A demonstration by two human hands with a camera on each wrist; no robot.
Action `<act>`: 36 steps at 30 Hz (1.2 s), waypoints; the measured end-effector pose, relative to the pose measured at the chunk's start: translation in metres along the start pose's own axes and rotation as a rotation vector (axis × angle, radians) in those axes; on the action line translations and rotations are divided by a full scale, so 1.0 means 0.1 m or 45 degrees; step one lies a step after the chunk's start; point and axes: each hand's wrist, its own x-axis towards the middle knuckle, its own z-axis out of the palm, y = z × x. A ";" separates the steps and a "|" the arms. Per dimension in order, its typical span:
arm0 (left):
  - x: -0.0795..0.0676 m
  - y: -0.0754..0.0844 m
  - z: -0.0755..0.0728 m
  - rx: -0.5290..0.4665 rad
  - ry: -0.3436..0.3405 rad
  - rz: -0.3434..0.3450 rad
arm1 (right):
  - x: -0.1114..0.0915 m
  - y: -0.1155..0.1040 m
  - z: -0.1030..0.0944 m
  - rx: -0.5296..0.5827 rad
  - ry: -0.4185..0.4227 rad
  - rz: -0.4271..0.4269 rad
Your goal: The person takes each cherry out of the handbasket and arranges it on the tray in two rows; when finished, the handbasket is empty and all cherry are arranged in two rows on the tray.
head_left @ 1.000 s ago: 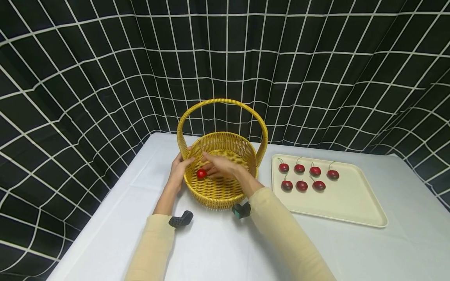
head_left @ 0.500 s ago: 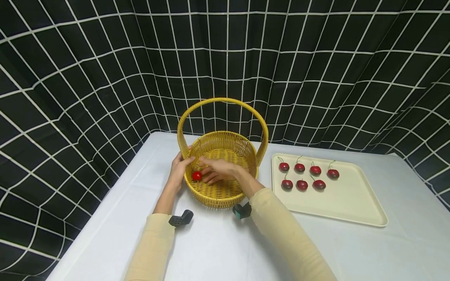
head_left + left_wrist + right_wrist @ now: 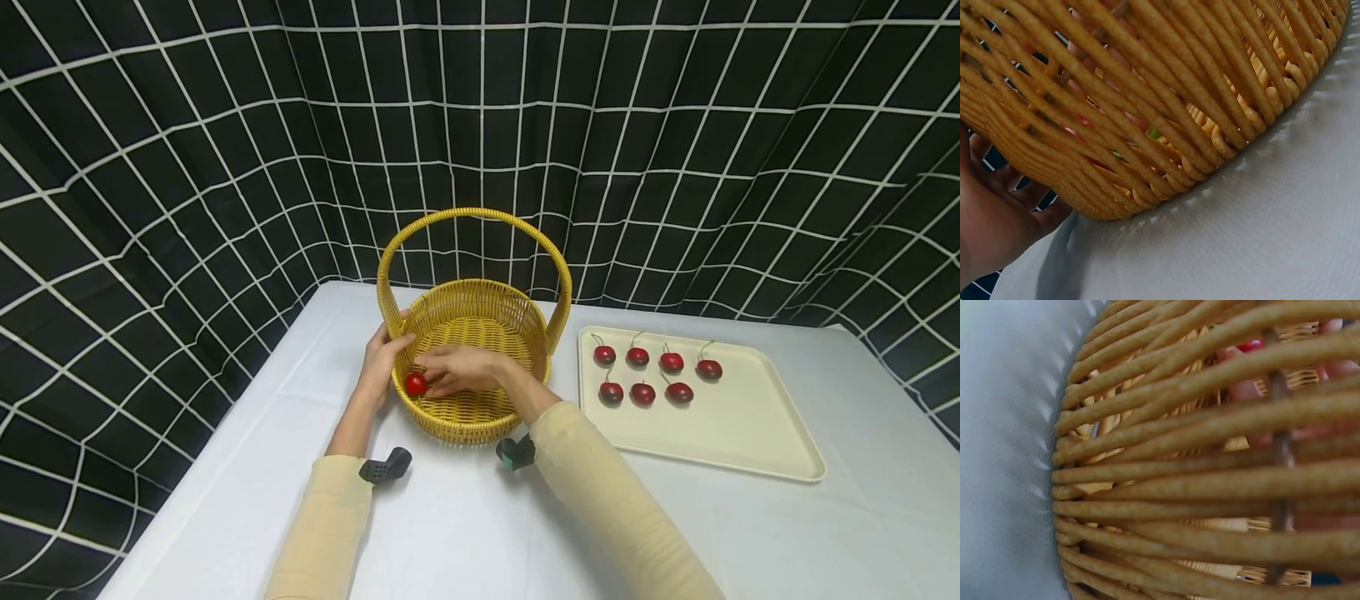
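Note:
A yellow wicker basket [image 3: 459, 432] with a tall arched handle stands on the white-covered table. My left hand [image 3: 377, 367] grips its left side, thumb over the rim and fingers around the outside. Inside the basket lies one red cherry [image 3: 416, 383], low against the left wall. My right hand [image 3: 468, 367] reaches in over the front right rim, its fingers loosely extended and the fingertips right beside the cherry. In the right wrist view the woven wall [image 3: 1179, 481] covers most of that hand. Through the weave in the left wrist view, bits of red and green show.
To the right of the basket is a cream tray [image 3: 750, 417] with several dark red stemmed cherries [image 3: 643, 395] in two rows on its left half. A black curtain [image 3: 480, 125] with white grid lines hangs behind the table.
The cherry has shifted slightly left and toward the front in the basket. My right hand's fingers have come away from it, then dropped lower beside it. The left hand keeps its place.

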 end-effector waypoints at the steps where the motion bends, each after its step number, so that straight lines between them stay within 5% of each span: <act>1: 0.00 0.00 0.00 -0.002 0.001 0.000 | 0.00 0.01 -0.01 0.011 -0.022 -0.003; 8: 0.01 0.00 0.00 -0.001 0.012 -0.021 | 0.01 0.04 -0.02 0.038 -0.133 -0.040; 24: 0.03 -0.02 0.00 -0.017 0.021 -0.009 | -0.02 0.04 0.01 -0.128 -0.146 0.010; 36: 0.03 -0.02 0.00 -0.010 0.022 -0.007 | 0.02 0.06 0.03 -0.055 -0.115 0.019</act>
